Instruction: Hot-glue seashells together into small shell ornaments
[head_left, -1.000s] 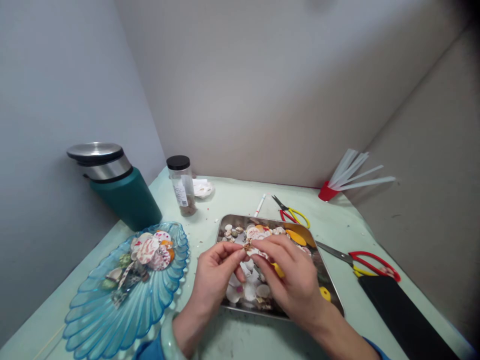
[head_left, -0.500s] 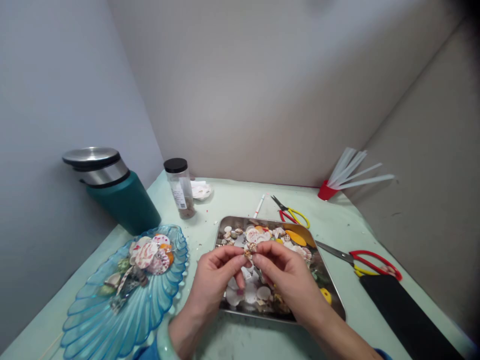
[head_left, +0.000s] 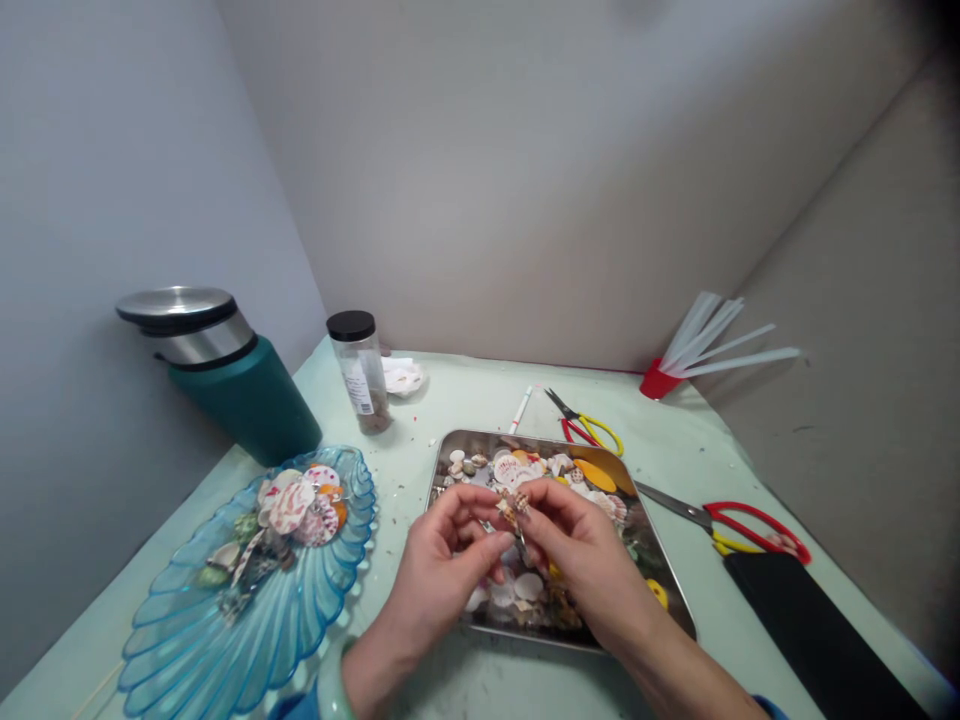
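Small brown-and-white spotted seashells [head_left: 508,512] are held up between my two hands, above the metal tray [head_left: 679,590]. My right hand [head_left: 581,545] pinches them between thumb and forefinger. My left hand [head_left: 446,550] has its forefinger against the shells' left side, with its thumb just below; its other fingers are curled and partly hidden. Beneath the hands, the tray is full of loose shells, among them white discs, a patterned scallop shell [head_left: 508,467] and a long yellow piece [head_left: 595,475].
A blue shell-shaped dish [head_left: 300,620] with decorated shells lies at left, before a teal bottle [head_left: 240,400]. Behind stand a clear jar [head_left: 361,375] and red cup [head_left: 658,380] of white sticks. Small scissors [head_left: 581,420], larger scissors [head_left: 720,520] and a black flat object [head_left: 810,630] lie right.
Both hands have shifted slightly right with the seashells, which have turned between the fingers. My left thumb has dropped a little away from them. The view has moved slightly.
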